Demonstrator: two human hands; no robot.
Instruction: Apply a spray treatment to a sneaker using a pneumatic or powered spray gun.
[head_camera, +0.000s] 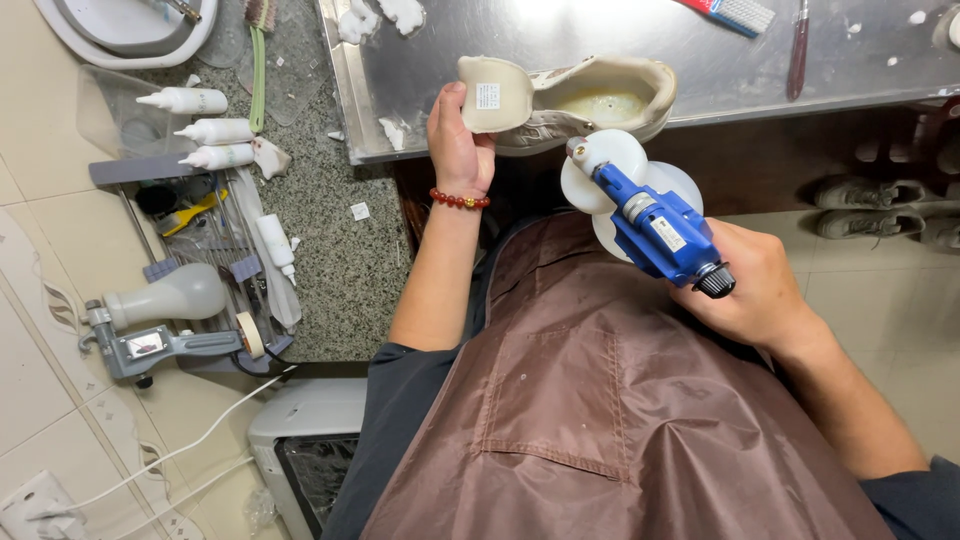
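Brown apron (600, 400) covers the lap. Right hand (750, 290) grips a blue sprayer (655, 225), aimed toward eleven o'clock at the shoe (590, 100) that the left hand (460, 140) clamps steady.

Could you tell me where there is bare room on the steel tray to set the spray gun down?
Bare steel lies on the tray between the shoe and the red tool, and right of that tool. The counter by the bottles and the rack is crowded. The right hand holds the spray gun.
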